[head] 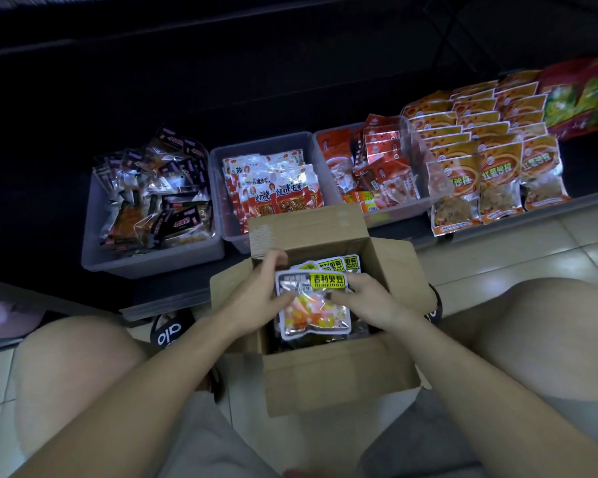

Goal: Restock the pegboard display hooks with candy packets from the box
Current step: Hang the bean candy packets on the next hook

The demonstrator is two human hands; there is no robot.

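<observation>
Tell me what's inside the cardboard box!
The cardboard box holds candy packets with yellow labels. Both hands, left hand and right hand, grip the top candy packet of colourful sweets. It covers what lies deeper, so the number of packets is hidden.

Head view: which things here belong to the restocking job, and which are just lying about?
In the job:
- cardboard box
- candy packets
- left hand and right hand, both gripping the top packet

Lying about:
- three grey bins of other snacks
- orange snack bags on the low shelf
- black slipper
</observation>
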